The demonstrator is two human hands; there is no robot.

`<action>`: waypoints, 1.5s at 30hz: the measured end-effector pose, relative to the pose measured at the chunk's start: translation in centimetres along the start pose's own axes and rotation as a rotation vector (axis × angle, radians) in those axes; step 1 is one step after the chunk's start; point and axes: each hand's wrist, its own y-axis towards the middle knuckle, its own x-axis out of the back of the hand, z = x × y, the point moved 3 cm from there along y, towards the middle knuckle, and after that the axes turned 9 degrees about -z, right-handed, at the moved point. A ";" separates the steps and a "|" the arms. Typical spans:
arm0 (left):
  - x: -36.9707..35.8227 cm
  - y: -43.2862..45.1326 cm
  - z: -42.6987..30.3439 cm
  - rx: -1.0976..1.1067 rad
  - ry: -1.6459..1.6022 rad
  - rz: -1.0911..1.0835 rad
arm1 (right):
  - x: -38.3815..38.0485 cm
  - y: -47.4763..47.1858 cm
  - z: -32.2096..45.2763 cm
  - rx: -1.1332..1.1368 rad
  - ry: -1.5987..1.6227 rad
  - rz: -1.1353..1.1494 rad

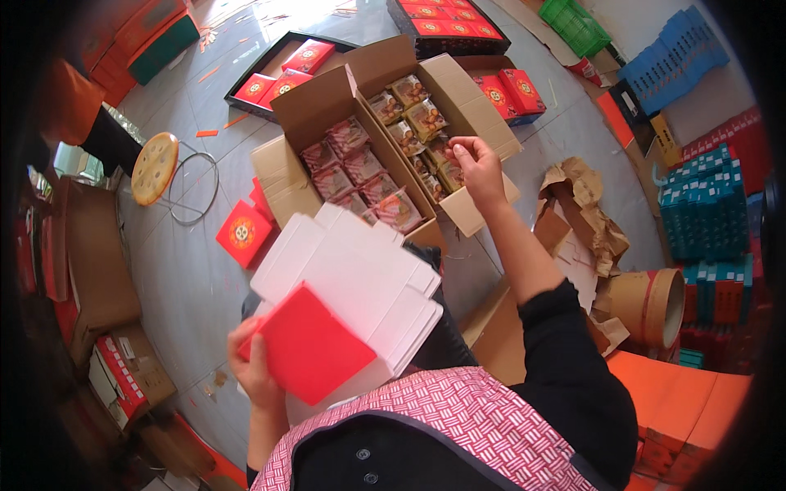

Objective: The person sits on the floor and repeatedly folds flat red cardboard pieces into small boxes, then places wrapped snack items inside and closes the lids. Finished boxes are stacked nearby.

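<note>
My left hand (258,362) grips a red cardboard box (316,344) by its left side, just in front of my apron. A stack of flat white box blanks (350,270) lies on my lap beneath and beyond it. My right hand (479,166) is over the right half of an open brown carton (393,123), its fingers curled close to the gold-wrapped packets (427,119). Whether the fingertips touch a packet cannot be made out. Pink-striped wrapped packets (362,166) fill the left half of the carton, behind a cardboard divider.
Red printed boxes (242,233) sit left of the carton. Beyond it are black trays (245,92) with more red boxes. A round stool (155,169) stands at left, near another person's leg (110,141). Crumpled brown paper (577,196) and a cardboard drum (645,307) lie right.
</note>
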 end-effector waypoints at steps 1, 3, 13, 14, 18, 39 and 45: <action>0.1 0.2 0.1 -0.021 0.043 0.012 | 0.6 2.8 -5.5 -0.057 -0.179 -0.007; -0.3 0.4 0.5 -0.013 0.074 -0.013 | -0.3 5.5 -12.7 -0.468 0.014 0.031; -2.7 1.8 0.3 0.125 0.113 -0.068 | -14.1 11.3 -27.4 -1.023 0.187 -0.466; -2.6 2.0 0.5 0.127 0.119 -0.066 | -14.6 11.4 -27.5 -1.051 0.015 -0.395; -2.4 1.6 0.1 0.113 0.093 -0.065 | -12.5 10.1 -24.8 -0.702 -0.354 -0.406; 3.9 1.2 -4.8 0.054 -0.591 -0.588 | -5.6 -22.8 19.9 -0.281 0.464 0.404; 5.1 -0.2 -3.7 0.042 -0.603 -0.553 | -8.3 -25.6 22.1 -0.335 0.409 0.571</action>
